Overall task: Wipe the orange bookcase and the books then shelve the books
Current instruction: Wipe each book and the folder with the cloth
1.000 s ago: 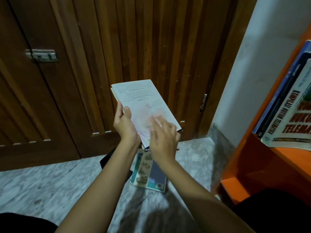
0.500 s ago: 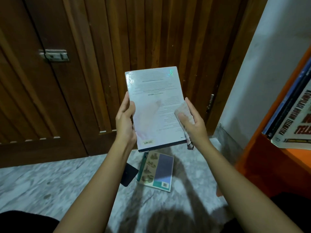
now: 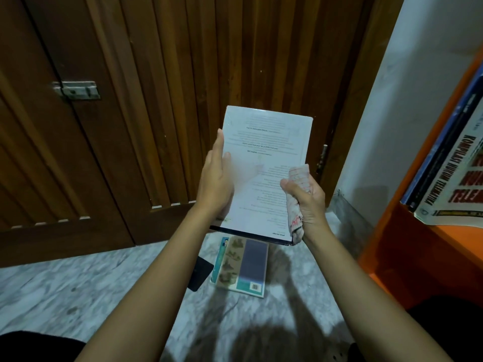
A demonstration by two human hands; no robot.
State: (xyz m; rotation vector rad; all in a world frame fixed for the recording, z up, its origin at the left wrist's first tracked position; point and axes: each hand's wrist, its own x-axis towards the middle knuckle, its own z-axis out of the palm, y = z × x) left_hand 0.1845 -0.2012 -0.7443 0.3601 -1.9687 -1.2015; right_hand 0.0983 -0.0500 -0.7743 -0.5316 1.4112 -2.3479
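White book (image 3: pixel 266 163): I hold it upright in front of me, above the floor, with the printed back cover facing me. Its dark bottom edge is toward the floor.
Left hand (image 3: pixel 215 185): it grips the left edge of the white book, thumb on the cover, the other fingers behind it.
Right hand (image 3: pixel 308 199): it is closed around a crumpled cloth (image 3: pixel 296 194) and is at the lower right edge of the white book. The cloth is white with red marks and touches the cover. Whether this hand also carries the book, I cannot tell.
Books on the floor (image 3: pixel 241 267): a small stack lies flat on the marble floor (image 3: pixel 65 291), under the white book. The top one shows a barcode.
Dark flat object (image 3: pixel 200 274): it lies just beside the stack, on its left. I cannot tell what it is.
Orange bookcase (image 3: pixel 407 244): it stands at my right, near the white wall (image 3: pixel 407 105). Some shelved books (image 3: pixel 449 163) lean in it.
Wooden door (image 3: pixel 146 100): it is behind everything, with a metal latch (image 3: pixel 77 90) on the left.
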